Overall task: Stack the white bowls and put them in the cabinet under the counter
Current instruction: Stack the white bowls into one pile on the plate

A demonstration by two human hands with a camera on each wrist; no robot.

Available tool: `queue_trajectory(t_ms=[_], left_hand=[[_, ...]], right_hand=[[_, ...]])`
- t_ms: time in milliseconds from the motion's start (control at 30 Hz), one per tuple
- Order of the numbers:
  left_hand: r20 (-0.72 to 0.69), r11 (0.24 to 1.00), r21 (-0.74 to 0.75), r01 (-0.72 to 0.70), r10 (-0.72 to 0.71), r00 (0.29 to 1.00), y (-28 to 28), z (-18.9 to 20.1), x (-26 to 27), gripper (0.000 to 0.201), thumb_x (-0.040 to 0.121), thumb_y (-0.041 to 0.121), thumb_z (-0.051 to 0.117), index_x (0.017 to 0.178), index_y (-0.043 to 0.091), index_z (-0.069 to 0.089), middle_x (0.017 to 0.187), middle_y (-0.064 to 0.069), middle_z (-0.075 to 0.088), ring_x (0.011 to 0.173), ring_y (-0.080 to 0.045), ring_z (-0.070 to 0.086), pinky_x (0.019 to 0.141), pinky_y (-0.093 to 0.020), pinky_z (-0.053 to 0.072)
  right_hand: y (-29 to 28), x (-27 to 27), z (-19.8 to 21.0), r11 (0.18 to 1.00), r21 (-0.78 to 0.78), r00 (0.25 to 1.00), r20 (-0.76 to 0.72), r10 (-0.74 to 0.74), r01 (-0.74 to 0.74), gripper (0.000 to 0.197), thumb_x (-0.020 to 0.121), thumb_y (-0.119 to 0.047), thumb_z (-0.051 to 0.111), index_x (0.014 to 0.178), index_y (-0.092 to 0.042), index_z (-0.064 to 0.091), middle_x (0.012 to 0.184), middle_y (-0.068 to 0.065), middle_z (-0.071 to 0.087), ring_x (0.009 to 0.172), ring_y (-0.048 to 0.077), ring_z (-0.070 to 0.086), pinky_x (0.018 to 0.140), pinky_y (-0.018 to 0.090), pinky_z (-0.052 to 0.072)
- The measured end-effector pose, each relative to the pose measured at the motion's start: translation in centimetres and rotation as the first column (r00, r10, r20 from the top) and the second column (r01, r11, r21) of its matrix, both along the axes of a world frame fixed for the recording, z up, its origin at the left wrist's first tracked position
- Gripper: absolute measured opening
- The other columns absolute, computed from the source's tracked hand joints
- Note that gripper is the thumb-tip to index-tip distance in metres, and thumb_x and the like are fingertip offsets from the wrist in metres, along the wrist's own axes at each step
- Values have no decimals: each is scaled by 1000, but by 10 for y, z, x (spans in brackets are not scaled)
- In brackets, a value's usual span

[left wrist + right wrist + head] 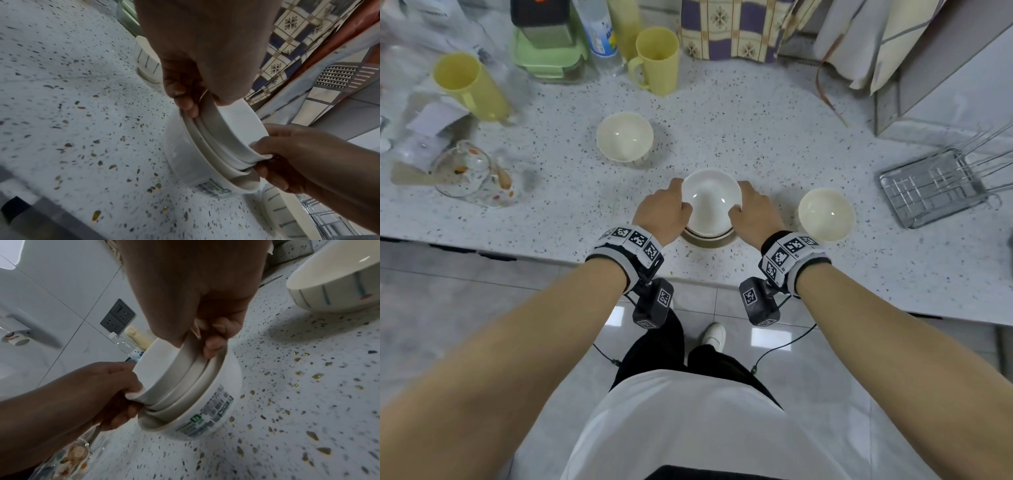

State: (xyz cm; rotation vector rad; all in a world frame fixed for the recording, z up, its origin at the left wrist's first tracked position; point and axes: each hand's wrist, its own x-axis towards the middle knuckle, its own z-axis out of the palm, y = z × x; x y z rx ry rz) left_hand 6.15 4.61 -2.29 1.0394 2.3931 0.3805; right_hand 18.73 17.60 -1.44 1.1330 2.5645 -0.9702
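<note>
A stack of nested white bowls (710,202) stands near the front edge of the speckled counter (739,137). Its bottom bowl is larger and carries a printed label (207,417). My left hand (664,209) grips the stack's left rim and my right hand (751,212) grips its right rim. In the wrist views each thumb lies inside the top bowl (232,129) and the fingers (186,104) curl under the upper rims. A cream bowl (624,138) sits alone further back on the left. Another cream bowl (825,214), striped outside, sits just to the right of my right hand.
Two yellow cups (657,60) (469,85), a green container (548,58) and a water bottle (601,31) line the back. A glass mug (465,171) stands at the left and a wire rack (931,188) at the right. The tiled floor lies below the counter's edge.
</note>
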Motion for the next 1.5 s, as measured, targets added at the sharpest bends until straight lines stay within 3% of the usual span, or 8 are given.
queue_trajectory(t_ms=[567, 733, 866, 966, 1066, 1200, 1333, 1500], left_hand=[[-78, 1000, 22, 9, -7, 997, 0, 11, -2, 47, 98, 30, 46, 144, 23, 40, 100, -12, 70, 93, -38, 67, 77, -40, 49], [-200, 984, 155, 89, -57, 978, 23, 32, 11, 43, 98, 37, 45, 138, 22, 48, 103, -7, 72, 93, -33, 68, 78, -39, 50], [-143, 965, 191, 180, -154, 978, 53, 41, 43, 34, 97, 27, 48, 129, 24, 57, 113, 0, 70, 98, -25, 67, 81, -34, 46], [-124, 958, 182, 220, -200, 972, 62, 39, 64, 33, 97, 24, 48, 127, 23, 61, 117, 3, 70, 97, -22, 68, 83, -36, 50], [-124, 960, 161, 230, -212, 969, 61, 38, 71, 32, 97, 25, 47, 126, 24, 62, 115, 6, 71, 95, -20, 68, 86, -40, 52], [-151, 971, 108, 215, -197, 969, 55, 42, 67, 29, 97, 25, 47, 122, 26, 63, 100, 8, 73, 90, -20, 67, 79, -33, 50], [-77, 989, 105, 108, -100, 992, 45, 49, 46, 31, 100, 35, 45, 127, 26, 56, 101, 5, 72, 92, -23, 66, 81, -35, 49], [146, 977, 174, -126, 101, 984, 36, 60, -3, 60, 100, 58, 32, 148, 21, 36, 95, 2, 74, 100, -25, 66, 98, -44, 47]], right_hand=[[-2, 6, -4, 998, 19, 996, -65, -66, 67, 48, 91, -25, 43, 139, -21, 42, 108, 12, 67, 97, 33, 63, 85, 45, 53], [46, 54, 14, 889, 138, 889, -217, -403, 437, 32, 97, -34, 41, 123, -21, 54, 86, 0, 65, 70, 17, 64, 68, 25, 54], [83, 111, 1, 722, 242, 762, -192, -619, 648, 39, 90, -24, 48, 126, -12, 52, 132, 13, 47, 109, 33, 58, 75, 35, 45], [86, 129, -18, 710, 66, 711, 10, -703, 701, 56, 89, -29, 51, 138, -7, 37, 138, 18, 42, 106, 41, 60, 75, 38, 48], [87, 130, -31, 638, -168, 656, 88, -749, 751, 53, 89, -28, 50, 135, -5, 38, 122, 17, 59, 79, 31, 67, 65, 39, 58], [94, 128, -38, 584, -294, 628, 80, -774, 757, 39, 86, -5, 44, 123, 7, 52, 98, 18, 66, 52, 18, 58, 30, 15, 40], [93, 93, -20, 579, -365, 590, -95, -802, 729, 47, 80, -10, 42, 120, 11, 53, 84, 20, 65, 48, 23, 58, 50, 29, 53], [62, -1, 32, 814, -366, 754, -332, -567, 452, 26, 81, -11, 43, 99, 0, 59, 66, 13, 62, 52, 28, 60, 53, 38, 55]])
